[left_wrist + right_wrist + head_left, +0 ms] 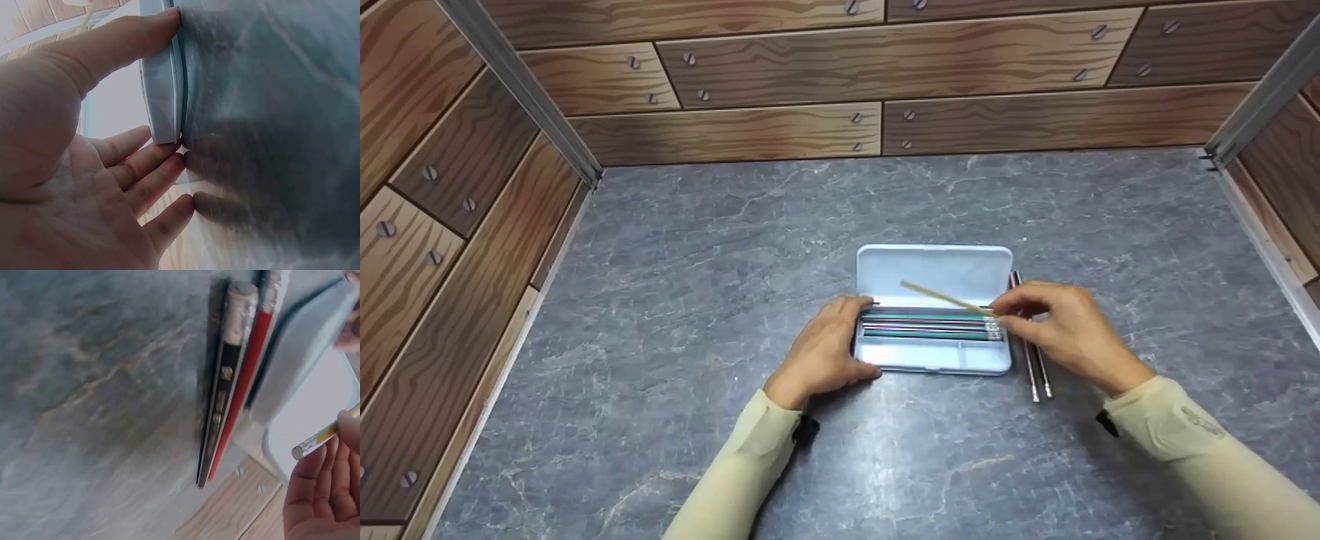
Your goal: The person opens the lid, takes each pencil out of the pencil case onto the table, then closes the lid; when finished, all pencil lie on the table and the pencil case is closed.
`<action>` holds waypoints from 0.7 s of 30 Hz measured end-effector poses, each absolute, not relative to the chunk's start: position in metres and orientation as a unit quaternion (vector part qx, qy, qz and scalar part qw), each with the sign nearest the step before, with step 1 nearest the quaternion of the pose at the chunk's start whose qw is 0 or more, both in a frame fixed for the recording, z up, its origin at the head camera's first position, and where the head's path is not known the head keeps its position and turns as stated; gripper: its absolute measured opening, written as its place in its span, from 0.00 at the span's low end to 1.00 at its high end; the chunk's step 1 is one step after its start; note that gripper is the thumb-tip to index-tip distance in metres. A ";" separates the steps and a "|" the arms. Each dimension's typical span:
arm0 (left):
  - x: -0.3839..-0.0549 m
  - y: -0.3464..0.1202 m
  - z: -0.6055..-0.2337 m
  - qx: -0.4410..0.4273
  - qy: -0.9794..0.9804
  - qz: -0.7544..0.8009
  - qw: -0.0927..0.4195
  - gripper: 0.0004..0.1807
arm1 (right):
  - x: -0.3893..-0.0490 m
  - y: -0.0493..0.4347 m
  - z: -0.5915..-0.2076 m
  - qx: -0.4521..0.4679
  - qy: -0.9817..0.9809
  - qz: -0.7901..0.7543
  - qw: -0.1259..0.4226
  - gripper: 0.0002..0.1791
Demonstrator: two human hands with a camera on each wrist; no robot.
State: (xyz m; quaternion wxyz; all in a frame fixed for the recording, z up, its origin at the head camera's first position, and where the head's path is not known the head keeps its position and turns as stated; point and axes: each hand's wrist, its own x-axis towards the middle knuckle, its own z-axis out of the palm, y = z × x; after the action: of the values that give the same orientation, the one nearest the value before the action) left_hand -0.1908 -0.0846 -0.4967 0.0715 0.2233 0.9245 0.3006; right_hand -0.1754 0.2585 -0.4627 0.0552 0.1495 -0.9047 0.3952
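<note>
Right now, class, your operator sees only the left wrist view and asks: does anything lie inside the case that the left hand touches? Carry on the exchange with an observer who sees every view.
Observer: Yes, a row of green and dark pencils lies inside the pencil case.

Operator: Are any pencils outside, on the table?

Observer: Two lie beside it: a black pencil and a red pencil.

Operator: How is the right hand holding its pencil?

Observer: It pinches the yellow pencil near the silvery end.
</note>
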 end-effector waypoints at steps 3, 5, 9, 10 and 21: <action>-0.190 -0.085 -0.496 0.223 0.923 0.305 0.074 0.54 | -0.172 0.270 -0.460 0.111 -0.902 0.411 0.073 0.11; -0.190 -0.085 -0.496 0.222 0.923 0.306 0.075 0.54 | -0.170 0.278 -0.457 0.082 -0.899 0.423 0.080 0.11; -0.189 -0.085 -0.495 0.221 0.922 0.308 0.073 0.54 | -0.169 0.296 -0.453 0.030 -0.892 0.444 0.084 0.14; -0.189 -0.085 -0.495 0.221 0.923 0.307 0.072 0.54 | -0.168 0.301 -0.453 0.017 -0.891 0.447 0.085 0.15; -0.188 -0.086 -0.496 0.224 0.920 0.313 0.072 0.54 | -0.160 0.319 -0.468 -0.037 -0.916 0.396 0.048 0.21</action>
State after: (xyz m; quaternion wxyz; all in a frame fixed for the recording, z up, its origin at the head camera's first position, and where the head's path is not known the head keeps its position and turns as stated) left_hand -0.1881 -0.0865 -0.4957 0.0716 0.2243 0.9200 0.3134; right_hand -0.1605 0.3191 -0.4684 0.0477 -0.0369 -0.9165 0.3956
